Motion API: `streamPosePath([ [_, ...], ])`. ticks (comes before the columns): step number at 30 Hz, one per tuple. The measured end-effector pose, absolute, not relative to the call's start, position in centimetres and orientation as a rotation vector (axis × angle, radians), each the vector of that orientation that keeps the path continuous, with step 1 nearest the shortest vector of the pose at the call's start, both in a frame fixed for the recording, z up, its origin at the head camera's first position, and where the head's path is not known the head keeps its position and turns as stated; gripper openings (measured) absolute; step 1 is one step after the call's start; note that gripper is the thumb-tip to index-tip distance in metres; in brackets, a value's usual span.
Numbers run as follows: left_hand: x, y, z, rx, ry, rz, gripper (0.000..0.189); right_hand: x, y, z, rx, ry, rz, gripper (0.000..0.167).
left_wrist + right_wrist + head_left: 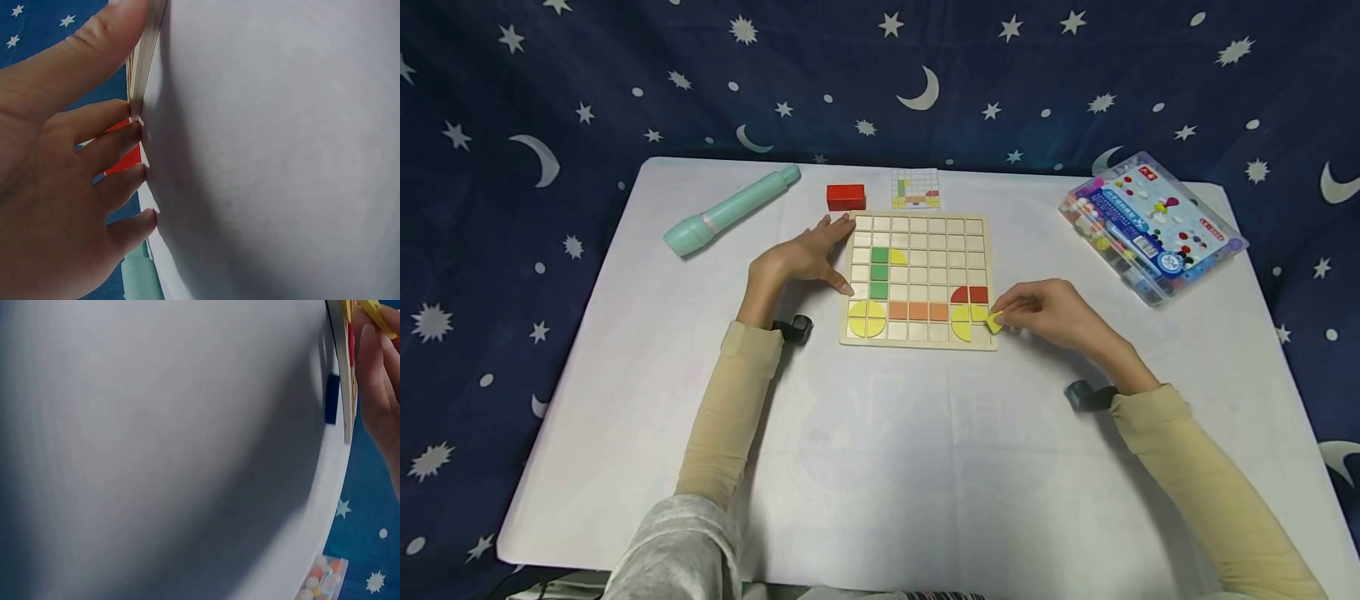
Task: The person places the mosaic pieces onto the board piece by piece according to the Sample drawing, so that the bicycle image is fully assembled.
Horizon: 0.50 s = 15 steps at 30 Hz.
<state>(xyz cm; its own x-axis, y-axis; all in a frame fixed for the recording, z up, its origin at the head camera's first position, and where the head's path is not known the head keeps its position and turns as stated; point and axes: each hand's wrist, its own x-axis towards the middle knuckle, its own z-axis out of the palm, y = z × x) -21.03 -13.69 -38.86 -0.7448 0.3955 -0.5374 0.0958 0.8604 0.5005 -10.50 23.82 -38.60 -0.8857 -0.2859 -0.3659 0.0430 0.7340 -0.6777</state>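
Note:
A wooden grid board (917,347) lies on the white table. Green squares (879,272), orange squares (918,311), red pieces (978,295) and yellow quarter-circles (867,318) sit in its cells. My left hand (805,254) rests along the board's left edge with thumb and fingers spread, seen too in the left wrist view. At the lower right corner my right hand (1045,310) pinches a yellow piece (994,322) between thumb and fingertips. That piece is tilted, just beside the yellow quarter-circles there. Its full outline is partly hidden by the fingers.
Behind the board are a red box (846,197) and a small pattern card (916,189). A mint-green cylinder (730,210) lies at the back left. A clear case of coloured balls (1153,227) stands back right. The right wrist view shows a dark blue block (332,400).

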Motion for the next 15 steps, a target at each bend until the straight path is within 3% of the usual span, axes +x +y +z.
streamPosePath([
  [15,-21.1,-13.6,-38.8,0.341,2.37,0.586,0.12,-10.0,22.7,-39.5,-0.206,2.417,-1.05,0.013],
])
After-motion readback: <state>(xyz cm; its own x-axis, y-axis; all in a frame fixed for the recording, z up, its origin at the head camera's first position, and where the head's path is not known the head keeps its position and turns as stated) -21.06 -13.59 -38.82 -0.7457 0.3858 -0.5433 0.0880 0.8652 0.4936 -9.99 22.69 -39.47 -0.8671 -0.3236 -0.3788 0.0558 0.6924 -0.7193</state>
